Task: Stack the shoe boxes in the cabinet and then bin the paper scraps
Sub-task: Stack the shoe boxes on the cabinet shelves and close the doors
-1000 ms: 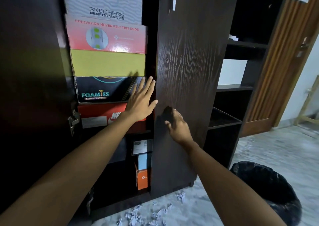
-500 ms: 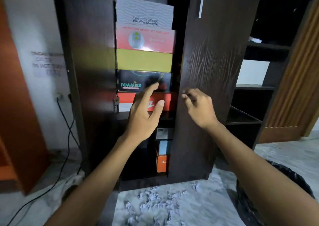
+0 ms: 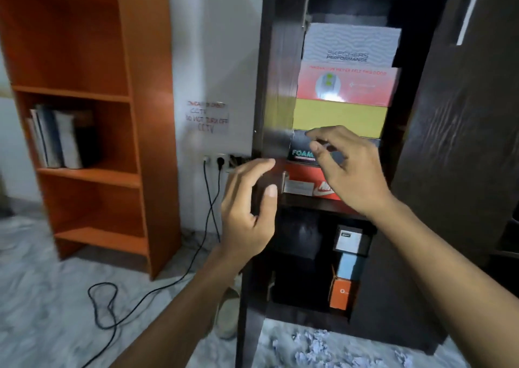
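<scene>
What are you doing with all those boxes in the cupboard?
Five shoe boxes sit stacked on a shelf in the dark cabinet. The left hand and right hand are raised in front of them, holding nothing. Paper scraps lie on the floor below, not yet binned.

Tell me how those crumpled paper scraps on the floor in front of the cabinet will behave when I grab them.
The paper scraps look like small crumpled wads, so they are probably very light and will crush easily under the fingers. They lie loose and scattered on the floor, so a sweep would likely scatter them rather than gather them. Being many separate bits, they will probably need several handfuls.
</scene>
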